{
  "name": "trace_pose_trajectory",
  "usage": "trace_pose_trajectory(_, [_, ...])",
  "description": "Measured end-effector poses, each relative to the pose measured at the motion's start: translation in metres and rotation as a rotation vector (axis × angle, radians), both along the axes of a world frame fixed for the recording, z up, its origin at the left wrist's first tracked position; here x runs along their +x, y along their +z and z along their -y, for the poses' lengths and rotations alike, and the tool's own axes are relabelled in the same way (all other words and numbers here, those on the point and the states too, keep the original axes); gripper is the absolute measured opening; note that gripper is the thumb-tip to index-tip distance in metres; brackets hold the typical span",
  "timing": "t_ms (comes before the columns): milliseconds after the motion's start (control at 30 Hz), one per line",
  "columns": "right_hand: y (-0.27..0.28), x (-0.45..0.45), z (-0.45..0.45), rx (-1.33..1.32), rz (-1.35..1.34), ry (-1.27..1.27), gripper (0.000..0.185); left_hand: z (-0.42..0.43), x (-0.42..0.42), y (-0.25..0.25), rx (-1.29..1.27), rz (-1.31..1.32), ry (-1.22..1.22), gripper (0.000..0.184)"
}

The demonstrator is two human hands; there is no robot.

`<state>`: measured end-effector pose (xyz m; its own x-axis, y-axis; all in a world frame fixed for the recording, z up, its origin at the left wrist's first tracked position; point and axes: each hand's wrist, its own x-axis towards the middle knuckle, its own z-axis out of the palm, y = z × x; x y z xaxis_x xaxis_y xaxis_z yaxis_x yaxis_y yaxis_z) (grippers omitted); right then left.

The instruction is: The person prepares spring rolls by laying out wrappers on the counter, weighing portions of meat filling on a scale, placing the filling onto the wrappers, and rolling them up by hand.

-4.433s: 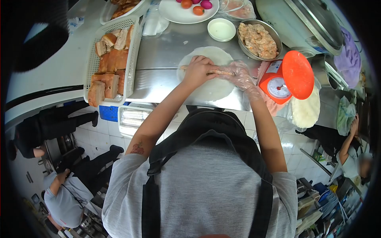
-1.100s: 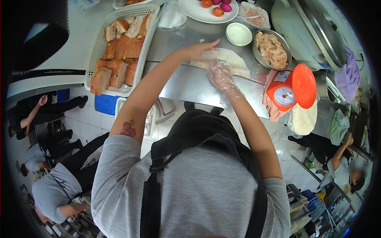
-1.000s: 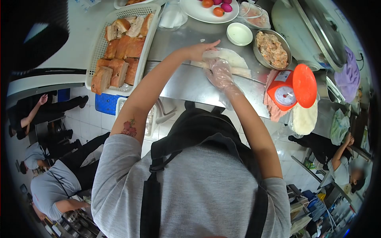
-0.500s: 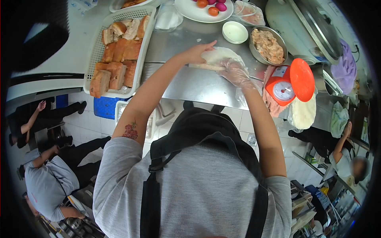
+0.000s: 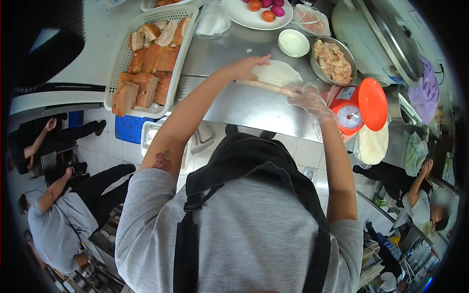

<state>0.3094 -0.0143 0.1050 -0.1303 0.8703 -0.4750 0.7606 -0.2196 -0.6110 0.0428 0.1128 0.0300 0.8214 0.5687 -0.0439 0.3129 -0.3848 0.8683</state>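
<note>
A thin, pale round of dough [image 5: 278, 74] lies flat on the steel worktop. At its left edge rests my left hand [image 5: 246, 67], bare, with the fingers stretched out and touching the dough. My right hand [image 5: 311, 101] wears a clear plastic glove and is closed around the right end of a slim wooden rolling pin [image 5: 266, 86]. The pin lies along the near edge of the dough, its left end close to my left wrist. Behind the dough stands a small white bowl [image 5: 293, 43], and to its right a metal bowl of minced filling [image 5: 333, 61].
An orange kitchen scale [image 5: 349, 115] stands right of my right hand, with more dough [image 5: 373, 142] beside it. At left sits a white basket of roasted pork slabs [image 5: 146, 63]. A white plate [image 5: 239, 18] holds red and pink balls. Co-workers [image 5: 63, 215] stand on both sides.
My right hand has moved right and toward me, off the dough, along with the rolling pin. More of the dough shows now. My left hand stays at the dough's left edge.
</note>
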Motion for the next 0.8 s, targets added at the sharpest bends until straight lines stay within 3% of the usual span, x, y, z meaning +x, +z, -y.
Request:
trace_pose_trajectory(67, [0.012,-0.018,-0.003,0.099,0.142,0.113,0.049,-0.002,0.008,-0.009,0.011,0.003,0.059,0.095])
trace_pose_trajectory(200, [-0.066,-0.068,-0.025,0.484,0.063,0.323,0.058,0.009,0.022,0.018,0.064,-0.105,0.168,0.077])
trace_pose_trajectory(267, [-0.025,-0.112,-0.028,0.291,0.317,0.416,0.057,0.001,0.021,0.014,0.000,-0.130,0.211,0.070])
trace_pose_trajectory(367, [-0.057,-0.108,-0.025,0.564,0.051,0.286,0.058,-0.006,0.020,0.012,0.081,-0.125,0.223,0.062])
trace_pose_trajectory(467, [-0.060,-0.069,-0.033,0.349,-0.044,0.309,0.054,-0.001,0.017,0.028,0.263,-0.057,0.284,0.051])
trace_pose_trajectory(600, [-0.013,-0.013,-0.026,0.071,0.199,0.308,0.046,0.026,0.011,0.034,0.258,-0.076,0.232,0.031])
trace_pose_trajectory(733, [0.001,-0.005,-0.031,-0.003,0.251,0.340,0.041,0.053,0.007,0.048,0.299,-0.357,0.138,0.033])
trace_pose_trajectory(800, [-0.015,-0.023,-0.035,0.070,0.120,0.337,0.041,0.053,0.010,0.040,0.366,-0.413,0.110,0.039])
